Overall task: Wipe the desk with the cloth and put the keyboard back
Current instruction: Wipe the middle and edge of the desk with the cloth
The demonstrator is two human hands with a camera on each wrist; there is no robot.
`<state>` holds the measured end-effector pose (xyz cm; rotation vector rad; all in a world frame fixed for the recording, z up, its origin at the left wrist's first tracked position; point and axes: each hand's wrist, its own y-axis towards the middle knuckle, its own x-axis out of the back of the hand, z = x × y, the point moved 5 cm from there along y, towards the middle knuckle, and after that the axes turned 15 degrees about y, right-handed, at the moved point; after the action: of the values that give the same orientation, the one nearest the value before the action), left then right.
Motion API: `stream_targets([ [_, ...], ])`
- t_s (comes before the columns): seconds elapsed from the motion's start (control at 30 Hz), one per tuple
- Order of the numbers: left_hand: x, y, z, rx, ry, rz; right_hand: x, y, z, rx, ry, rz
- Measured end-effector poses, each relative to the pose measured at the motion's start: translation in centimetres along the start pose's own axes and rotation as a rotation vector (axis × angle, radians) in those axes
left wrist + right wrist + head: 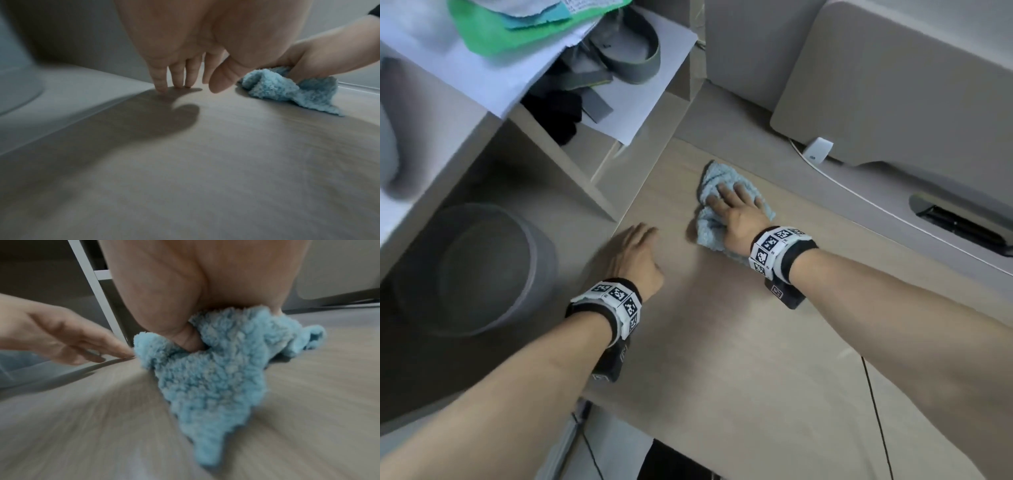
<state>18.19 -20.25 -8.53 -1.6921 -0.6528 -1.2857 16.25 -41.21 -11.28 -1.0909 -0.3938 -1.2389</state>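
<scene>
One fluffy blue cloth lies bunched up on the desk, toward the far part of the top. The right hand lies on top of it and pushes it flat onto the wood. From above, the fingers look spread out over the cloth. From the right wrist view, the thumb curls into a fold of the fluff, so I think the hand pinches the cloth as well as pressing it.

I think the cloth is light and very soft. It bends and folds any way you push it, so it cannot be lifted like a stiff thing. The best place to hold it is the thick bunched middle, with a flat palm on top so it does not slip out while it slides.

Just to the left, the left hand is near the desk's left edge. Its fingers are straight and loose, their tips touch the wood, and they hold nothing.

A gray bin stands lower down on the left. No keyboard shows in any view, so putting it back looks not yet done.
</scene>
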Motion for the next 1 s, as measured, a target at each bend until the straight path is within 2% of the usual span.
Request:
stream_targets([
  [0.1, -0.7, -2.9, 3.6, 0.149, -0.057, -0.031, 0.4, 0.7, 2.7, -0.061, 0.022, -0.067],
  [0.17, -1.7, -5.0, 6.0, 0.257, -0.072, 0.002, -0.5, 0.7, 6.0, -0.039, 0.037, -0.022],
  [0.27, -2.4, -7.6, 8.4, 0.367, -0.065, 0.070, -5.6, -1.0, 11.5, 0.126, -0.089, 0.172],
  [0.4, -4.2, -8.7, 9.0, 0.343, -0.027, 0.193, -12.9, -5.8, 15.5, 0.363, -0.316, 0.354],
  [0.5, -4.3, -8.9, 9.1, 0.309, -0.006, 0.203, -11.9, -5.6, 13.8, 0.368, -0.323, 0.350],
  [0.63, -3.9, -9.6, 9.3, 0.298, 0.031, 0.216, -4.7, -1.1, 8.1, 0.074, -0.131, 0.078],
  [0.73, -4.0, -9.8, 8.9, 0.297, 0.054, 0.212, -3.2, 0.4, 7.3, -0.054, -0.112, 0.039],
  [0.77, -4.0, -9.8, 8.8, 0.306, 0.048, 0.203, -4.0, 0.1, 8.1, -0.038, -0.138, 0.041],
  [0.9, -3.7, -9.6, 8.6, 0.333, 0.022, 0.209, -9.8, -5.3, 11.3, 0.191, -0.170, 0.135],
  [1.0, -3.3, -9.1, 8.0, 0.345, 0.044, 0.238, -11.0, -8.9, 8.8, 0.181, -0.131, 0.131],
])
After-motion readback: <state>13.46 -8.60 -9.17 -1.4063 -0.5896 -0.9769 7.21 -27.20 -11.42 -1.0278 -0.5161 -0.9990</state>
